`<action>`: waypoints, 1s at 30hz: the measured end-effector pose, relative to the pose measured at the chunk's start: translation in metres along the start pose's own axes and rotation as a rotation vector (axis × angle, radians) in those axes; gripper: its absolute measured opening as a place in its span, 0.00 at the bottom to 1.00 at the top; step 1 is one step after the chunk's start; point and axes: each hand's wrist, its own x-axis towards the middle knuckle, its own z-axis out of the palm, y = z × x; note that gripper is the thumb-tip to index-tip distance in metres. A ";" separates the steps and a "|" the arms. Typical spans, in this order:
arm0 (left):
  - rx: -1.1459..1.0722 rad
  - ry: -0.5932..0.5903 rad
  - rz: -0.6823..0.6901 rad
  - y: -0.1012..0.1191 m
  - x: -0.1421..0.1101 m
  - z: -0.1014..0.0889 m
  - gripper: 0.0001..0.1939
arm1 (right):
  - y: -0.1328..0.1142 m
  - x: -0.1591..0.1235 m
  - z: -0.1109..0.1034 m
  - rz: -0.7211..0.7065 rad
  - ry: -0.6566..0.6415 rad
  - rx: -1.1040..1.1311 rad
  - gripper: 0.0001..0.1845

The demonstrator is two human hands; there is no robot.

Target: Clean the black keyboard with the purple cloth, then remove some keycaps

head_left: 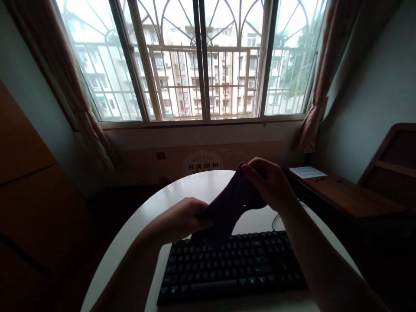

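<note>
Both my hands grip a dark purple cloth (224,212), stretched slantwise between them above the table. My left hand (186,219) pinches its left edge, with the thumb on top. Higher and to the right, my right hand (264,177) is closed on the cloth's upper corner. A loose part of the cloth droops below the right hand, and its lower end hangs over the far edge of a black keyboard (227,268). Some of the fingers are hidden behind the cloth or in shadow.
The keyboard lies on a round white table (126,260), its cable (275,222) looping off behind the right forearm. To the right stands a wooden desk (351,195) with a paper sheet (307,172). A barred window (203,65) and curtains (316,104) are ahead.
</note>
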 end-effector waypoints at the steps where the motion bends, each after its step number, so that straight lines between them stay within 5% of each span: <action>1: 0.034 0.018 -0.016 -0.003 0.000 -0.003 0.11 | 0.001 0.001 -0.002 -0.009 0.016 -0.011 0.19; 6: 0.016 0.148 0.012 -0.017 -0.004 -0.023 0.14 | 0.012 0.010 -0.019 -0.014 0.041 -0.095 0.20; 11: -0.029 0.376 0.078 -0.020 -0.010 -0.036 0.18 | 0.036 0.018 -0.031 0.000 -0.154 -0.438 0.17; 16: -0.060 0.249 0.100 -0.011 -0.012 -0.023 0.18 | 0.039 0.008 -0.015 -0.065 -0.371 -0.610 0.12; 19: 0.043 0.249 0.121 -0.005 -0.009 -0.012 0.18 | 0.022 -0.005 0.006 -0.240 -0.496 -0.421 0.17; 22: 0.208 0.359 0.168 0.002 -0.007 -0.004 0.14 | 0.007 -0.017 0.026 -0.260 -0.623 -0.233 0.19; 30: 0.187 0.477 0.222 0.015 -0.014 0.000 0.12 | 0.018 -0.027 0.054 0.062 -0.616 0.384 0.17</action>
